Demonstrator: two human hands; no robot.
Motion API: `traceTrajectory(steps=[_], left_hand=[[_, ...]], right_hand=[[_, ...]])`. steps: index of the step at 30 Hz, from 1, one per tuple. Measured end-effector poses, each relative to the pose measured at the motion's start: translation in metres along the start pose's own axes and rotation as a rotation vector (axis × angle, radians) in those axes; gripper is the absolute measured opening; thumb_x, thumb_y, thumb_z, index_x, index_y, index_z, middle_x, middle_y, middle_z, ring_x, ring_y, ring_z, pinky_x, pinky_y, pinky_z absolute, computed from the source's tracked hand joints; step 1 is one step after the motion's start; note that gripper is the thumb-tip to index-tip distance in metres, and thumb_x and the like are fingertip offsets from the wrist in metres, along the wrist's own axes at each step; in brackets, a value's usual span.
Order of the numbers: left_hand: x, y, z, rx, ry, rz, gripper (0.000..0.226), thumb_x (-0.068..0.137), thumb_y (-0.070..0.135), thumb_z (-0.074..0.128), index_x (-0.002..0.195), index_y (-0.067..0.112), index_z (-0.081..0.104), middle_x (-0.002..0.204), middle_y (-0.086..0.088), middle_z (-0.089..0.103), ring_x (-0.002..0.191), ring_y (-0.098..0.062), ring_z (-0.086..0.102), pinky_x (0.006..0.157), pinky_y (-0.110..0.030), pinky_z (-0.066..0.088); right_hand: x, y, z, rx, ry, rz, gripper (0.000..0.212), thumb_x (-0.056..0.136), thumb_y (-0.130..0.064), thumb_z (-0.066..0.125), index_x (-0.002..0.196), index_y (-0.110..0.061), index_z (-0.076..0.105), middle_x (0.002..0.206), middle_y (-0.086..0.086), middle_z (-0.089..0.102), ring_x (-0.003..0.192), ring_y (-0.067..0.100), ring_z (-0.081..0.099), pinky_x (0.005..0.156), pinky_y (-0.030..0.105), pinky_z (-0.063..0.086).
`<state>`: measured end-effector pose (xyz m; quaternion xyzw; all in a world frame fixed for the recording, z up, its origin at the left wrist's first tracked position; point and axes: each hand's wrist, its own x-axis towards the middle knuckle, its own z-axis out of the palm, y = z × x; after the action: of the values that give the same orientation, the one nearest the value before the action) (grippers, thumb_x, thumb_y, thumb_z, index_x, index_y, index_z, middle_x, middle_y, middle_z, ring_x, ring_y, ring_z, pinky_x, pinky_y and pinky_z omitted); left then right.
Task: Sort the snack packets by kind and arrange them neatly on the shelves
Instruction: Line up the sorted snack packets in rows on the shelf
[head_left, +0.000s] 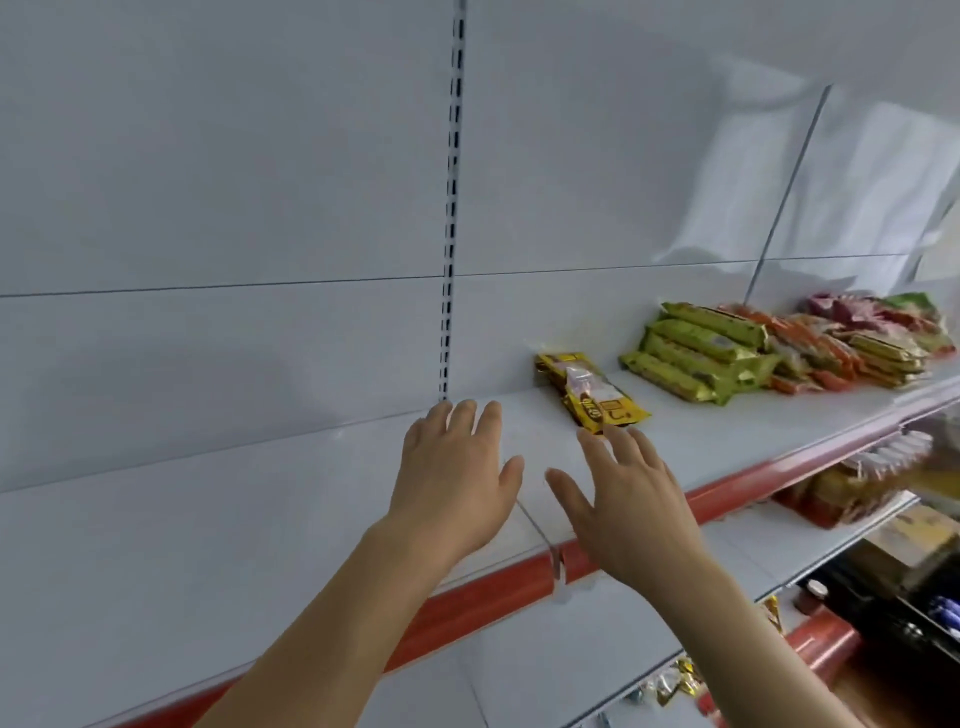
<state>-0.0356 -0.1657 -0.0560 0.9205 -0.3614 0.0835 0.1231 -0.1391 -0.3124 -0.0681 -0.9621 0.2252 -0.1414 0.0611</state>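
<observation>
White shop shelving w/ slotted upright (451, 208) behind, looking at top shelf (717, 415), red front rail. Both hands hovering over shelf, holding nothing: left hand (457, 478) flat, fingers straight and spread, over bare stretch near back panel; right hand (628, 493) same, fingers relaxed, tips just short of yellow packets (589, 389). Can't tell if fingertips touching them. Yellow packets lying as small stack, angled toward front edge. Green packets (696, 353) stacked to the right, apart from yellow; orange packets (810, 353) touching green pile, pink ones (852, 309) furthest, blurry. More packets (852, 483) showing on lower shelf, kind unclear. Judging step: squaring up yellow group, mid-sort. Next move prob: nudging yellow stack straight, parallel w/ green, keeping gap between kinds. Needing light two-handed push; slick wrappers likely sliding off each other.
</observation>
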Motion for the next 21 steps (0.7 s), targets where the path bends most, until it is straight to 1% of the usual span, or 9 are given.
traceTrajectory(steps=[2, 5, 7, 9, 12, 14, 16, 19, 21], left_hand=[[0.032, 0.013, 0.010, 0.008, 0.005, 0.015, 0.068, 0.108, 0.051, 0.032, 0.164, 0.017, 0.016, 0.169, -0.006, 0.024, 0.157, -0.028, 0.015, 0.127, -0.046, 0.018], [0.071, 0.032, 0.020, -0.002, -0.014, 0.048, 0.065, 0.109, 0.047, 0.034, 0.163, 0.016, 0.017, 0.163, -0.006, 0.032, 0.153, -0.026, 0.025, 0.124, -0.043, 0.024], [0.092, 0.042, 0.028, 0.010, -0.052, 0.071, 0.062, 0.110, 0.042, 0.034, 0.163, 0.016, 0.017, 0.162, -0.006, 0.035, 0.150, -0.026, 0.029, 0.122, -0.042, 0.027], [0.112, 0.048, 0.035, 0.038, -0.090, 0.082, 0.061, 0.110, 0.040, 0.034, 0.163, 0.015, 0.018, 0.161, -0.006, 0.036, 0.148, -0.027, 0.032, 0.120, -0.043, 0.030], [0.134, 0.052, 0.042, 0.057, -0.143, 0.054, 0.056, 0.110, 0.039, 0.034, 0.160, 0.016, 0.025, 0.158, -0.007, 0.042, 0.145, -0.028, 0.037, 0.118, -0.043, 0.033], [0.146, 0.056, 0.048, 0.064, -0.176, 0.037, 0.052, 0.110, 0.037, 0.033, 0.158, 0.016, 0.029, 0.157, -0.007, 0.044, 0.144, -0.028, 0.039, 0.118, -0.043, 0.034], [0.157, 0.059, 0.052, 0.052, -0.190, 0.008, 0.050, 0.110, 0.034, 0.033, 0.157, 0.017, 0.031, 0.156, -0.007, 0.045, 0.143, -0.028, 0.041, 0.117, -0.044, 0.037], [0.172, 0.065, 0.061, -0.011, -0.169, -0.059, 0.048, 0.110, 0.031, 0.036, 0.155, 0.017, 0.035, 0.153, -0.008, 0.049, 0.139, -0.029, 0.046, 0.112, -0.045, 0.043], [0.179, 0.071, 0.067, -0.035, -0.142, -0.102, 0.050, 0.109, 0.028, 0.038, 0.158, 0.019, 0.031, 0.155, -0.008, 0.046, 0.138, -0.030, 0.046, 0.111, -0.045, 0.043]], right_hand=[[0.025, 0.023, 0.001, -0.004, 0.023, 0.023, 0.069, 0.100, -0.063, 0.030, 0.156, -0.024, 0.024, 0.162, 0.003, 0.025, 0.153, 0.025, 0.011, 0.122, 0.042, 0.022], [0.061, 0.050, 0.003, 0.007, 0.028, 0.040, 0.066, 0.100, -0.060, 0.035, 0.154, -0.022, 0.027, 0.158, 0.003, 0.031, 0.149, 0.025, 0.019, 0.118, 0.041, 0.028], [0.087, 0.066, 0.007, 0.010, 0.004, 0.054, 0.065, 0.100, -0.058, 0.036, 0.153, -0.020, 0.028, 0.158, 0.005, 0.031, 0.148, 0.025, 0.020, 0.118, 0.041, 0.028], [0.111, 0.080, 0.015, 0.023, -0.029, 0.079, 0.068, 0.100, -0.059, 0.036, 0.155, -0.020, 0.024, 0.160, 0.006, 0.027, 0.150, 0.026, 0.017, 0.119, 0.042, 0.027], [0.141, 0.095, 0.028, 0.030, -0.094, 0.072, 0.073, 0.097, -0.064, 0.037, 0.155, -0.022, 0.023, 0.159, 0.006, 0.029, 0.149, 0.027, 0.020, 0.118, 0.043, 0.029], [0.157, 0.101, 0.035, -0.001, -0.128, 0.026, 0.073, 0.093, -0.068, 0.041, 0.152, -0.027, 0.027, 0.151, 0.005, 0.038, 0.143, 0.028, 0.030, 0.112, 0.043, 0.033], [0.171, 0.107, 0.038, -0.014, -0.156, -0.024, 0.067, 0.090, -0.068, 0.046, 0.145, -0.032, 0.034, 0.140, 0.002, 0.048, 0.133, 0.027, 0.040, 0.105, 0.043, 0.038], [0.185, 0.118, 0.041, -0.016, -0.163, -0.091, 0.056, 0.091, -0.066, 0.047, 0.138, -0.037, 0.044, 0.126, 0.000, 0.055, 0.123, 0.026, 0.045, 0.098, 0.040, 0.042], [0.190, 0.128, 0.039, 0.012, -0.125, -0.149, 0.049, 0.094, -0.064, 0.045, 0.135, -0.038, 0.050, 0.119, 0.000, 0.057, 0.117, 0.025, 0.048, 0.092, 0.038, 0.044]])
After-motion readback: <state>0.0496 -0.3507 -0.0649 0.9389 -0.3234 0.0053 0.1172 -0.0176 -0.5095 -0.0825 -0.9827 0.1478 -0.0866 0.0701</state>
